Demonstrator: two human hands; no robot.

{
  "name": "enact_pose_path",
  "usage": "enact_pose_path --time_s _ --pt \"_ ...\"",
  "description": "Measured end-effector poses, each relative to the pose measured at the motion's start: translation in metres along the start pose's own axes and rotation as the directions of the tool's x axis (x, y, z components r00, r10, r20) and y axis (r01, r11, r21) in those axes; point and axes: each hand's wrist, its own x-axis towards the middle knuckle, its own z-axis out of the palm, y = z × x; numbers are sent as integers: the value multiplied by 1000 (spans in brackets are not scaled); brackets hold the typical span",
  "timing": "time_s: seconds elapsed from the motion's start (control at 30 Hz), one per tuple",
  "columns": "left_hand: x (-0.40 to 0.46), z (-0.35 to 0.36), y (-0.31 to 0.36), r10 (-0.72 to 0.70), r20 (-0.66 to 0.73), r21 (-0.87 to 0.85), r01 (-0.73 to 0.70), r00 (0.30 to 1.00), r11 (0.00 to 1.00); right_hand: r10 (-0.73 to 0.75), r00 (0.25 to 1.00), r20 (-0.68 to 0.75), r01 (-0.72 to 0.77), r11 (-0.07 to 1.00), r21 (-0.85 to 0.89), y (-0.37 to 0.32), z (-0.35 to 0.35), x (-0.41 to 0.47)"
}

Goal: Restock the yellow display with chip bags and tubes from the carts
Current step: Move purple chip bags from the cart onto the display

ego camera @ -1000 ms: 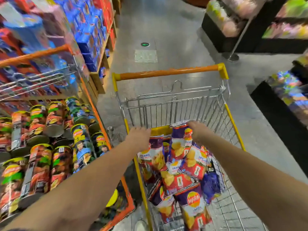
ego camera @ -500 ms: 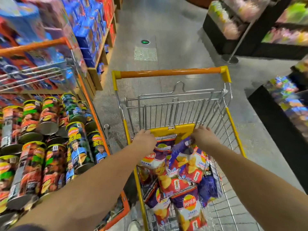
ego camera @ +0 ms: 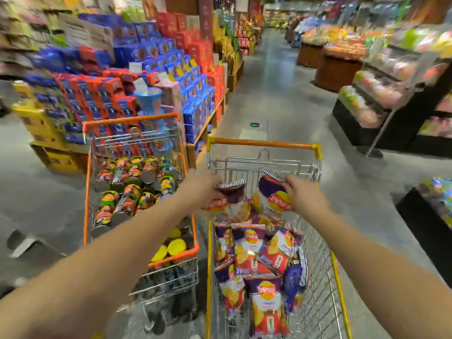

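Head: left hand [ego camera: 203, 185], right hand [ego camera: 304, 196] gripping chip bags [ego camera: 274, 192].

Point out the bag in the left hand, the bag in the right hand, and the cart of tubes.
Left-hand chip bag [ego camera: 231, 192]: head view, on its dark upper panel.
Right-hand chip bag [ego camera: 274, 192]: head view, on its purple front.
Tube cart [ego camera: 132, 118]: head view, on its orange handle bar.

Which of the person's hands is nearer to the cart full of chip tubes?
Left. The left hand grips a bag just right of the tube cart; the right hand holds another bag farther right, above the bag cart.
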Motion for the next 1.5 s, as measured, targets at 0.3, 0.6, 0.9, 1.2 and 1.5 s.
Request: enact_pose_path --time_s 0.3,0.6,0.9,1.2,1.5 --pt "-200 -88 -50 -313 -113 12 316 943 949 -345 939 -6 345 939 18 -144 -60 -69" --pt "-437 -98 -138 -695 -88 -32 696 713 718 -755 655 -15 753 652 83 -361 -19 -141" --pt "-680 -109 -218 -872 -78 25 875 483 483 -952 307 -7 944 304 126 -602 13 -265" --pt "-848 -125 -302 -926 -113 83 932 360 353 -994 64 -83 997 66 -30 -783 13 -352" --pt "-913 -162 -429 -955 -156 260 943 253 208 -998 21 -66 1000 21 7 -943 3 -366"
